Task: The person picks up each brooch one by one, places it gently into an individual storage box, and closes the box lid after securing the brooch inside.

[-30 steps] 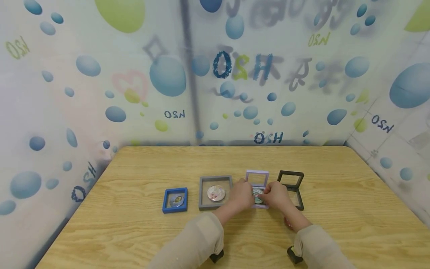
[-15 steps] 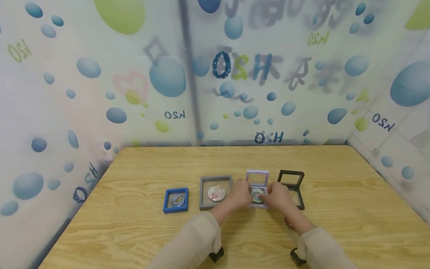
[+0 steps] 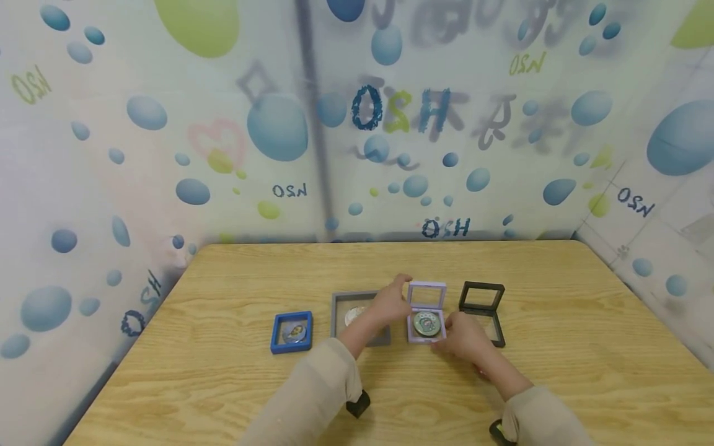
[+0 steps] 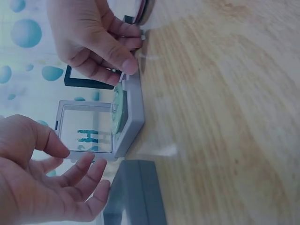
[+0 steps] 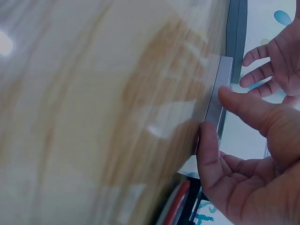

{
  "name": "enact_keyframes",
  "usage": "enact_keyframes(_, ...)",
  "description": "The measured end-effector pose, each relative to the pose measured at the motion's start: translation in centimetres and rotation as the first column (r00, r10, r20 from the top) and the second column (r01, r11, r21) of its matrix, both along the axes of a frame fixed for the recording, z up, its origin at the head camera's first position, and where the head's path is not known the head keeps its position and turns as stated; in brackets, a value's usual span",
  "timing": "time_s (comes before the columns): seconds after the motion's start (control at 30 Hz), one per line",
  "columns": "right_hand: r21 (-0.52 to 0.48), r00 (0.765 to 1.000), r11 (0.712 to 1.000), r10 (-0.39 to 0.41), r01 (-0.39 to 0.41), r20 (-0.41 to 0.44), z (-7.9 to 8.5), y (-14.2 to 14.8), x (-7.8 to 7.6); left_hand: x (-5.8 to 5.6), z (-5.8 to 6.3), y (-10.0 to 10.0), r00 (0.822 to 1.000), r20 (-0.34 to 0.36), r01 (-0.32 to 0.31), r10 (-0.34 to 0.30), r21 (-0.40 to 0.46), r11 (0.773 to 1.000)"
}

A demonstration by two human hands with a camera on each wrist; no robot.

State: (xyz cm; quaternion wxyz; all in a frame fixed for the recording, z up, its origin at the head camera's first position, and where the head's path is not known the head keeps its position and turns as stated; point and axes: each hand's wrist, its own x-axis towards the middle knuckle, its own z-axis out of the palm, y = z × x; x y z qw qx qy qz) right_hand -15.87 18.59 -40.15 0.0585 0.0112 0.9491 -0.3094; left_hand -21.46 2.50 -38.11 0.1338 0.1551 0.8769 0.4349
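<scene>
A small lilac display frame (image 3: 409,328) stands with its lid (image 3: 427,285) raised. In its base lies a round green badge (image 3: 426,323) with a printed picture. My left hand (image 3: 390,301) is beside the lid's left edge, fingers spread and loosely bent; in the left wrist view its thumb tip (image 4: 63,151) is close to that edge, and I cannot tell whether it touches. With thumb and fingers, my right hand (image 3: 465,337) holds the base's near right corner, also visible in the right wrist view as a lilac side wall (image 5: 219,89).
Left of it lies a grey frame (image 3: 334,316) with a pale round badge (image 3: 352,314), partly under my left arm. Farther left is a blue frame (image 3: 273,334) with a badge. On the right an open black frame (image 3: 483,285) stands. A reddish round object (image 5: 176,204) lies below it.
Both hands have come away from the green badge, which now shows fully in the lilac base. The left hand has moved up beside the lid; the right has moved down to the near corner.
</scene>
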Motion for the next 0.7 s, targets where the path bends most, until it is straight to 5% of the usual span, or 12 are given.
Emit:
enact_keyframes(0.17, 0.003, 1.0, 1.0, 0.005, -0.004, -0.02, -0.18, -0.15, -0.18, 0.01, 0.2, -0.22, 1.0, -0.006, 0.027, -0.027, -0.01, 1.0)
enact_keyframes(0.7, 0.018, 1.0, 1.0, -0.005, 0.005, -0.014, -0.36, -0.09, 0.03, 0.32, 0.25, -0.15, 1.0, -0.002, -0.02, 0.02, 0.01, 1.0)
